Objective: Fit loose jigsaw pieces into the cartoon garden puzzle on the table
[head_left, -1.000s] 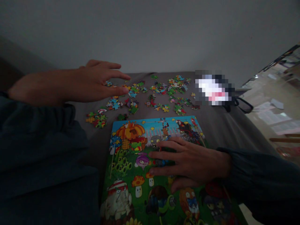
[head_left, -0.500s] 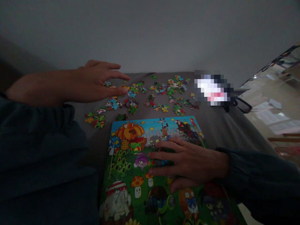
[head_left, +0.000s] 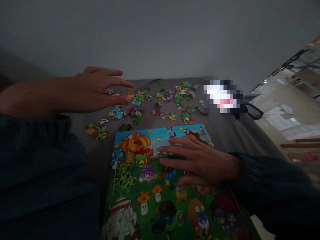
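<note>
Left hand [head_left: 96, 88] spread, seemingly empty, by loose jigsaw pieces [head_left: 184, 96] toward grey cloth's [head_left: 232, 133] far edge. Right hand [head_left: 202, 160] splayed over picture board [head_left: 155, 180], nothing gripped. Many unplaced; any fitted, unclear.

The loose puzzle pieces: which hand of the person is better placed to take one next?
Probably the left hand: it is over the loose puzzle pieces, thumb and fingers apart. The right hand is over the picture board, farther from them.

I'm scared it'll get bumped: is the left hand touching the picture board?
Apart: the head view shows gray cloth and puzzle pieces between the left hand and the picture board.
</note>
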`<state>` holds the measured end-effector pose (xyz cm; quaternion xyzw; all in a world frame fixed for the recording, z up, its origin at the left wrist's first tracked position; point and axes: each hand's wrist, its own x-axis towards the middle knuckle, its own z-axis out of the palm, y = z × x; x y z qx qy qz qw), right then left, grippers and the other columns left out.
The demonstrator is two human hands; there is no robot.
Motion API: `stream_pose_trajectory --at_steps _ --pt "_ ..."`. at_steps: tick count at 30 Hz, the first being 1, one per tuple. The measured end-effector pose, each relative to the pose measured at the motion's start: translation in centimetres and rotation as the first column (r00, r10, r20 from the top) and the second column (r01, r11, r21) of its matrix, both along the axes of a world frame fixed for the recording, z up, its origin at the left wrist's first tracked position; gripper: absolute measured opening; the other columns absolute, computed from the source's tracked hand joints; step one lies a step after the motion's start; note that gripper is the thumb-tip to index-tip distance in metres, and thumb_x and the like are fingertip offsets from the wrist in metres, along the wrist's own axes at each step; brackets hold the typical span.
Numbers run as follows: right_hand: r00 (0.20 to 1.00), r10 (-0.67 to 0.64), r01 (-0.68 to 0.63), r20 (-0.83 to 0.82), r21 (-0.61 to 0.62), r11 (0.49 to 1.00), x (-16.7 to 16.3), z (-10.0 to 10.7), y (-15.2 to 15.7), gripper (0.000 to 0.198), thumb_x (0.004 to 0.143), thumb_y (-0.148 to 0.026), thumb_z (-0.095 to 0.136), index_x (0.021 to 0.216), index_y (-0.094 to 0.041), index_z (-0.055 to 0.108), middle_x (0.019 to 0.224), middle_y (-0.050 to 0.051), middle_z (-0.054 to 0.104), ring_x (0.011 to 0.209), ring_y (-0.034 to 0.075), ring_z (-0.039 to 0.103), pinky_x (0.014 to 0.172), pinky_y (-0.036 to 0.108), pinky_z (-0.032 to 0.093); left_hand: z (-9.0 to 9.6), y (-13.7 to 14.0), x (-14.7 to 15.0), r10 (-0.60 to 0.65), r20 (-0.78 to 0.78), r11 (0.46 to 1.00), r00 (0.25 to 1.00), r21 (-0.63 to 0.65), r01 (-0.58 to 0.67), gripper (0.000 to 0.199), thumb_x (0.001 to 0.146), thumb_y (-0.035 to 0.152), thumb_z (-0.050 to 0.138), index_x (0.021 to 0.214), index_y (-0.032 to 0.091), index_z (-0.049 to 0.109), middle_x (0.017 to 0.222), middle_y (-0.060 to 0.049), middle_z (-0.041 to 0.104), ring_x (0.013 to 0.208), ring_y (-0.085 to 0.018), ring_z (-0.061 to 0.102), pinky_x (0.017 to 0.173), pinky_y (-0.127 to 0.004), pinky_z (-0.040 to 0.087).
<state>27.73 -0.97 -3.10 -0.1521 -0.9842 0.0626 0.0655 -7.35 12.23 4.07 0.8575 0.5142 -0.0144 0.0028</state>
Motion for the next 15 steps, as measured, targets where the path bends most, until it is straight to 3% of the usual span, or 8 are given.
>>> stream_pose_trajectory --at_steps 4,11,15 --pt "0.998 -0.067 0.067 0.002 0.005 0.998 0.16 -0.06 0.44 0.051 0.11 -0.051 0.044 0.145 -0.018 0.061 0.154 0.015 0.057 0.142 0.036 0.047 0.111 0.061 0.044 0.02 0.09 0.07 0.011 -0.01 1.0 1.0 -0.004 -0.011 0.108 0.081 0.092 0.011 0.144 0.02 0.061 0.163 -0.002 0.037 0.155 -0.039 0.032 0.126 -0.048 0.022" --pt "0.997 -0.073 0.073 0.017 -0.006 0.997 0.0 -0.27 0.36 0.048 0.11 -0.05 0.045 0.143 -0.02 0.062 0.151 0.014 0.06 0.14 0.036 0.049 0.108 0.061 0.046 -0.15 0.25 -0.3 -0.012 -0.009 1.0 1.0 0.006 0.012 0.105 0.083 0.092 0.02 0.143 0.017 0.062 0.166 -0.008 0.037 0.155 -0.04 0.032 0.126 -0.05 0.022" --pt "0.997 -0.074 0.074 0.009 -0.004 0.997 0.04 -0.31 0.34 0.048 0.11 -0.05 0.045 0.143 -0.02 0.062 0.15 0.014 0.06 0.14 0.036 0.049 0.109 0.062 0.046 -0.15 0.26 -0.28 0.012 0.003 1.0 1.0 0.002 -0.013 0.105 0.082 0.093 0.02 0.143 0.019 0.063 0.167 -0.006 0.036 0.157 -0.038 0.031 0.126 -0.048 0.023"
